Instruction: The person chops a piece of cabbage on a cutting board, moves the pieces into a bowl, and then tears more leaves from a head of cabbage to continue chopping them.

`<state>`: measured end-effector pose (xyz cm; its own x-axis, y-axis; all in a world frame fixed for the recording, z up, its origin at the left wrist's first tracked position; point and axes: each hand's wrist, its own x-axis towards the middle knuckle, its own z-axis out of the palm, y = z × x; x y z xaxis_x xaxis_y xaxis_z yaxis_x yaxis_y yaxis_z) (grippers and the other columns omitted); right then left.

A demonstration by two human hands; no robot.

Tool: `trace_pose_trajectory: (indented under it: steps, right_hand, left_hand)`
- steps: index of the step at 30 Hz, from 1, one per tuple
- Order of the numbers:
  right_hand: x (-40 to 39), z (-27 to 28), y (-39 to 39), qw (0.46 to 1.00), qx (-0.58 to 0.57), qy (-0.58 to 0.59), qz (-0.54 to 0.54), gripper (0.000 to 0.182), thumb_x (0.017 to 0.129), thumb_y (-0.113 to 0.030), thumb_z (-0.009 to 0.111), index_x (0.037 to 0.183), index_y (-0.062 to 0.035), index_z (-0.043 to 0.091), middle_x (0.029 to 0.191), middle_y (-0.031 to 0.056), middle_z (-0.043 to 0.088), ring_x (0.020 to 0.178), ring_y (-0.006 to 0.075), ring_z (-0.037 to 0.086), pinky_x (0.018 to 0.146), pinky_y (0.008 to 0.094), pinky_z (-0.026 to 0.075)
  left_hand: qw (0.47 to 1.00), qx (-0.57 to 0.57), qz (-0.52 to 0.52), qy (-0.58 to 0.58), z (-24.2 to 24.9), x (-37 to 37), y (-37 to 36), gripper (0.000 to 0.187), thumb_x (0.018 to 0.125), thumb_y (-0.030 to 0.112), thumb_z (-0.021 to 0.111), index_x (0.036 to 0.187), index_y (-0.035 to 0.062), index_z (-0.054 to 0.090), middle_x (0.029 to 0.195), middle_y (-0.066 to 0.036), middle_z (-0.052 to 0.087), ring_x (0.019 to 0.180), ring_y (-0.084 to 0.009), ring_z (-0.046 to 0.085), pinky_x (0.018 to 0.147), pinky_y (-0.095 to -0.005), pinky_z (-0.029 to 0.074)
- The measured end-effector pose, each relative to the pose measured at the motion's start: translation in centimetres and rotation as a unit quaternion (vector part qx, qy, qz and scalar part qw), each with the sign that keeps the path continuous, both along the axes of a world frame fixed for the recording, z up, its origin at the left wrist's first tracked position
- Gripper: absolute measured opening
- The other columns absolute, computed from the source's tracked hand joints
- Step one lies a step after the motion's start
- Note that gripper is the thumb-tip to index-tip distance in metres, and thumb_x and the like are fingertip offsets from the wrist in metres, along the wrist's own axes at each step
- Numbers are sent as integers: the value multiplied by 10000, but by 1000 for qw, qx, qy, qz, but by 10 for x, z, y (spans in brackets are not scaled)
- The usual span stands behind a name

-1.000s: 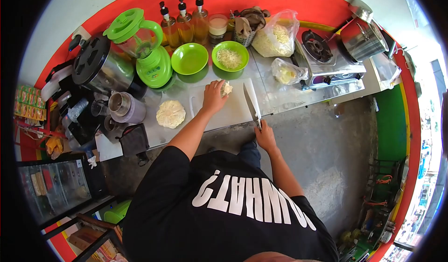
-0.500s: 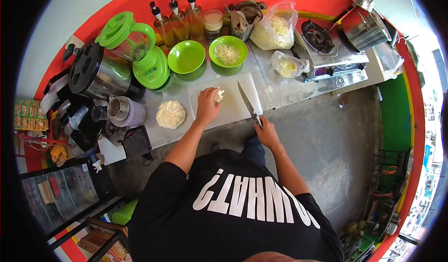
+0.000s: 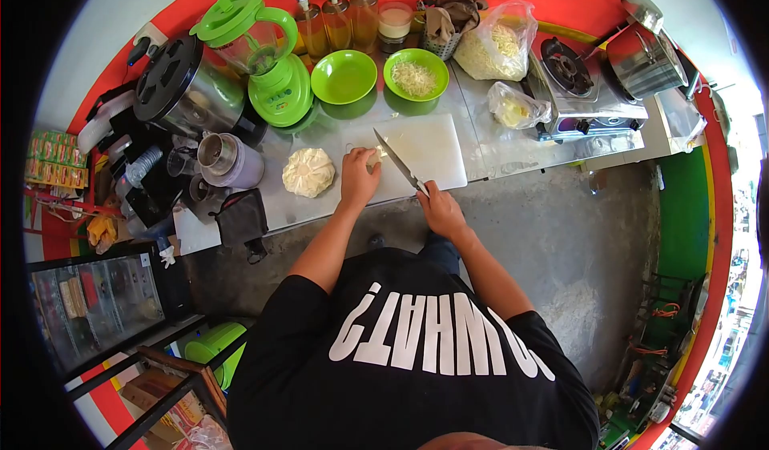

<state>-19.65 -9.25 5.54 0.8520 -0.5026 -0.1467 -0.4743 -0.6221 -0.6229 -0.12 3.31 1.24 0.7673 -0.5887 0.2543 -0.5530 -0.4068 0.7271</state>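
Note:
My right hand (image 3: 440, 210) is wrapped round the handle of a kitchen knife (image 3: 395, 160). Its long blade slants up and left over the white cutting board (image 3: 442, 147). On the board's left part, my left hand (image 3: 360, 179) has its fingers curled on a small pale vegetable piece (image 3: 380, 154), partly hidden by the fingers, with the blade close to its right side. To the left of that hand lies a pale cut head of cabbage (image 3: 308, 172) on the metal counter. Behind the board, a green bowl (image 3: 416, 74) holds pale shreds.
Left of that bowl stands another green bowl (image 3: 344, 78), then a green blender (image 3: 278, 90). Pump bottles (image 3: 337, 26) line the red wall. A bag of shreds (image 3: 497, 50), a smaller plastic bag (image 3: 517, 106) and a gas stove (image 3: 589, 102) are at the right.
The knife has moved left from the board's right side to beside the pale piece. My left hand stays at that piece; the whole view has shifted slightly.

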Motion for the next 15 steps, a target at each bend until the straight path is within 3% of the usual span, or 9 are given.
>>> trace_pose_trajectory:
  steps: [7,15]
  right_hand:
    - [18,23,27,995,-25,95,17,301,1050,-300,495,1114,-9,455,840,328,678,801,549,655,737,639,514]
    - [18,36,36,984,-89,150,28,297,1071,-299,468,1077,-2,461,799,281,699,770,483,699,691,562,564]
  left_hand:
    - [999,38,-4,3,7,1,2,327,835,97,752,1156,48,720,1089,-120,661,1053,-339,581,933,-417,486]
    - [999,39,-3,-24,6,2,2,302,817,109,776,1111,54,729,1036,-110,678,995,-353,607,882,-425,495]
